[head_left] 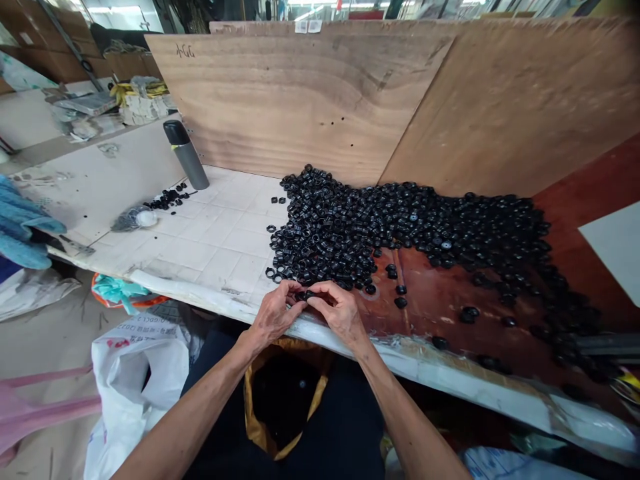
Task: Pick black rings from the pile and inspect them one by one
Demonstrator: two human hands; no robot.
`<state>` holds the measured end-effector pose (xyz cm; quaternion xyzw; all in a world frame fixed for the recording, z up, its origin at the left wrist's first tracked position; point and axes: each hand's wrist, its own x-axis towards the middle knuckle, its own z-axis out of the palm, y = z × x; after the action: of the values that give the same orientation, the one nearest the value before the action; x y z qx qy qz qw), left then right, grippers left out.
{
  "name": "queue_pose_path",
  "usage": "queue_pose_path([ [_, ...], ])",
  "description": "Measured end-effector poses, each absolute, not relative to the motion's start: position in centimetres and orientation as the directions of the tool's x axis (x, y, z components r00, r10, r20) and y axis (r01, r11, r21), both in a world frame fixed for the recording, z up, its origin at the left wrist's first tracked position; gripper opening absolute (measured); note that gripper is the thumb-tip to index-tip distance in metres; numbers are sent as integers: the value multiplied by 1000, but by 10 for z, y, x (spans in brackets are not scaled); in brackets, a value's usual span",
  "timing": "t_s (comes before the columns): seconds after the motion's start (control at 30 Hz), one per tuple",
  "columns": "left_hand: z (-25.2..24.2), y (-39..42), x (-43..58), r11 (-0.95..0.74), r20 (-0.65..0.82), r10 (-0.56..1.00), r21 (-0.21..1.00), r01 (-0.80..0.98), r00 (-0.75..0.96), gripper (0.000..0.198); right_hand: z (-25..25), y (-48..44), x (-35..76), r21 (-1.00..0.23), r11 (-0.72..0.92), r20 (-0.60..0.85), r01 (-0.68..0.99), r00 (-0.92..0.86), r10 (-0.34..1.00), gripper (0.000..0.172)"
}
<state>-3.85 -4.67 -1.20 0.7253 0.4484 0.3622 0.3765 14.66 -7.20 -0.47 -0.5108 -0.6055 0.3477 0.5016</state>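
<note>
My left hand (pixel 279 309) and my right hand (pixel 340 312) meet at the front edge of the table. Each pinches a small black part (pixel 303 295) between thumb and fingertips; whether these are one piece or two joined ones is hard to make out. Just beyond my fingers lies a big heap of black plastic rings (pixel 320 227). It runs on to the right into a heap of rounded black caps (pixel 480 230). A few loose caps (pixel 401 303) lie on the reddish board to the right of my hands.
Below my hands, a yellow-rimmed bag (pixel 249 407) holds dark pieces. A grey bottle (pixel 193 163) stands at the back left, near a small scatter of black bits (pixel 170 199) and a clear plastic bag (pixel 131 219). Wooden boards (pixel 300 100) wall the back. A white sack (pixel 135 360) sits lower left.
</note>
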Motion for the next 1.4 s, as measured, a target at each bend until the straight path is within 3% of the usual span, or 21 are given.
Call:
queue_pose_path([
  [0.2, -11, -46, -42, -286, 183, 908, 928, 240, 376, 31, -1, -71, 147, -901, 300, 311, 313, -17, 950, 12],
  [0.43, -5, -46, -42, -298, 193, 906, 923, 242, 378, 27, -4, -71, 147, -906, 299, 308, 298, -18, 951, 13],
  [0.63, -5, -46, -40, -174, 121, 921, 978, 114, 370, 28, -2, -70, 147, -889, 354, 361, 289, -31, 932, 14],
  [0.77, -8, -44, -41, -241, 193, 909, 967, 88, 369, 22, -7, -70, 146, -894, 339, 351, 292, -10, 936, 14],
  [0.93, -5, -45, -43, -366, 285, 865, 921, 133, 412, 22, -11, -70, 143, -899, 281, 308, 336, 29, 951, 31],
  [1.23, -1, -50, -40, -273, 227, 895, 960, 68, 384, 20, -6, -74, 144, -805, 356, 356, 474, -94, 930, 14],
  [1.33, -2, -50, -41, -322, 258, 876, 942, 97, 408, 20, -9, -73, 143, -739, 337, 365, 583, -73, 928, 37],
  [1.4, -3, -50, -41, -325, 257, 876, 940, 105, 409, 20, -8, -72, 143, -735, 320, 368, 599, -44, 929, 41],
])
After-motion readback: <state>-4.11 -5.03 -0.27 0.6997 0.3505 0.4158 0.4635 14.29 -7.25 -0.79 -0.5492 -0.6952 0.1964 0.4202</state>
